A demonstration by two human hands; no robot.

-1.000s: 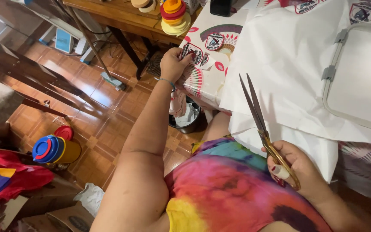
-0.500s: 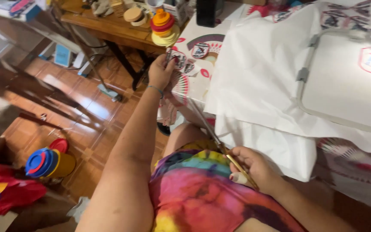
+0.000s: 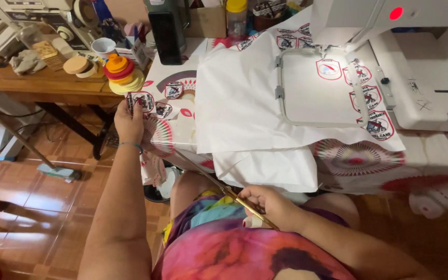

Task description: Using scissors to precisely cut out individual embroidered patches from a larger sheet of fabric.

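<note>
The scissors (image 3: pixel 229 193) have dropped to the lap. At ten o'clock, the left hand (image 3: pixel 129 120) now pinches an embroidered patch (image 3: pixel 142 100); the right hand (image 3: pixel 273 206) grips the handles.

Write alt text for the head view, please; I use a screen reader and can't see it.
A seated person's right hand holds gold-handled scissors in the lap while the left hand presses a small embroidered patch at the table edge. White fabric sits hooped in an embroidery frame under a white sewing machine.

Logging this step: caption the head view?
Left hand holds an embroidered patch at the table edge; right hand grips gold-handled scissors beside the embroidery machine.
</note>
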